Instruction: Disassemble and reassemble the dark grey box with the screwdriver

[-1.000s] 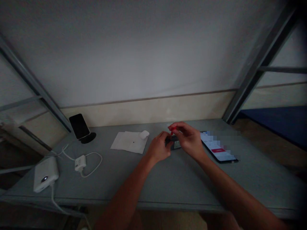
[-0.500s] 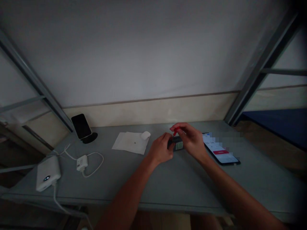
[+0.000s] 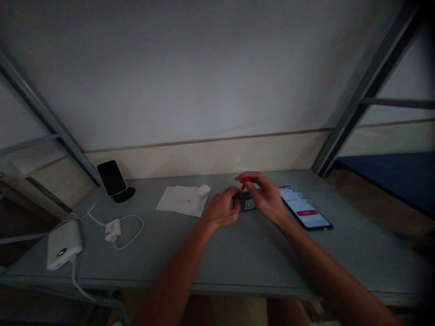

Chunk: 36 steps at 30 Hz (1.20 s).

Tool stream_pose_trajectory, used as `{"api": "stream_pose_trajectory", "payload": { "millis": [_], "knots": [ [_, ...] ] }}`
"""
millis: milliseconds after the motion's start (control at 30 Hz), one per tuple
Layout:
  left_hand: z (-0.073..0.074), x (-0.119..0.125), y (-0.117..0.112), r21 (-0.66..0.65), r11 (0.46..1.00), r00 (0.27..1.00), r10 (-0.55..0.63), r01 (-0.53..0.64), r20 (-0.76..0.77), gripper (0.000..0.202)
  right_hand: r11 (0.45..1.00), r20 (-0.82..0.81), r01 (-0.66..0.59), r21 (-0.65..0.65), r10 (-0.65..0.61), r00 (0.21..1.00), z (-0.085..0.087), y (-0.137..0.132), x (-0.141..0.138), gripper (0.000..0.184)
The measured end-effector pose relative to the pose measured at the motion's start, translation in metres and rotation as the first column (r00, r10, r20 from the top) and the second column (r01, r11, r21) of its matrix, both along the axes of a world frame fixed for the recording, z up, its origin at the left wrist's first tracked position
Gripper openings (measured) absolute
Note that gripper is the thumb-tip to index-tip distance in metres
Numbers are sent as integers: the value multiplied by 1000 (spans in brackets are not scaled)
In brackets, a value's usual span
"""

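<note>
My left hand [image 3: 221, 209] is closed on the left end of a small dark box-like object [image 3: 247, 203] lying on the grey table [image 3: 238, 253]. My right hand [image 3: 267, 194] is curled over the same object from the right, and its fingertips pinch a small red piece [image 3: 245, 181] just above it. What the dark object is I cannot make out in the dim light.
A lit phone [image 3: 304, 212] lies flat just right of my hands. A white sheet [image 3: 181, 206] with a small white case [image 3: 203, 190] lies to the left. Further left are a dark phone on a stand [image 3: 113, 179], a white charger with cable [image 3: 113, 230] and a white power bank [image 3: 63, 245]. Metal frame bars [image 3: 363, 86] flank the table.
Both hands stay on the dark object with the red piece pinched above it. Everything shifts slightly in view as my head moves.
</note>
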<state>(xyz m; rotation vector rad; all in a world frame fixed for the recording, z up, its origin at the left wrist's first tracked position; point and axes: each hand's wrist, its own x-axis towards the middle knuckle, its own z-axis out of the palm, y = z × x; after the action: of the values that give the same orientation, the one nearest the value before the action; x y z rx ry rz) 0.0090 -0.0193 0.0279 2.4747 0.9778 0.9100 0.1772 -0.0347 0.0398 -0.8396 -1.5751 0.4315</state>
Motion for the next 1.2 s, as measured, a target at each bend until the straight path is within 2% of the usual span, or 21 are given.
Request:
{"api": "stream_pose_trajectory", "payload": {
  "millis": [100, 167, 400, 567, 767, 967, 1200],
  "knots": [
    [2, -1, 0, 5, 1000, 1000, -7, 7, -20, 18, 990, 23, 74, 120, -77, 997, 2, 1, -2, 18],
    [2, -1, 0, 19, 1000, 999, 17, -16, -36, 18, 984, 17, 98, 149, -101, 995, 2, 0, -3, 18],
    [-5, 6, 1, 40, 994, 990, 103, -99, -97, 11, 1000, 17, 7, 21, -8, 1000, 2, -5, -5, 21],
    [-9, 8, 1, 31, 992, 981, 125, -122, -149, 13, 998, 13, 52, 22, -52, 999, -2, -5, -9, 21],
    [-8, 5, 1, -1, 996, 987, 93, -94, -129, 14, 998, 71, 55, 20, -56, 996, 2, -7, -8, 28],
    [-6, 2, 3, -47, 997, 996, 52, -56, -79, 20, 981, 76, 97, 165, -111, 991, 7, -4, -5, 26],
    [0, 0, 0, -28, 999, 994, 33, -36, -101, 22, 999, 29, 10, 48, -12, 1000, 2, -1, 1, 24]
  ]
}}
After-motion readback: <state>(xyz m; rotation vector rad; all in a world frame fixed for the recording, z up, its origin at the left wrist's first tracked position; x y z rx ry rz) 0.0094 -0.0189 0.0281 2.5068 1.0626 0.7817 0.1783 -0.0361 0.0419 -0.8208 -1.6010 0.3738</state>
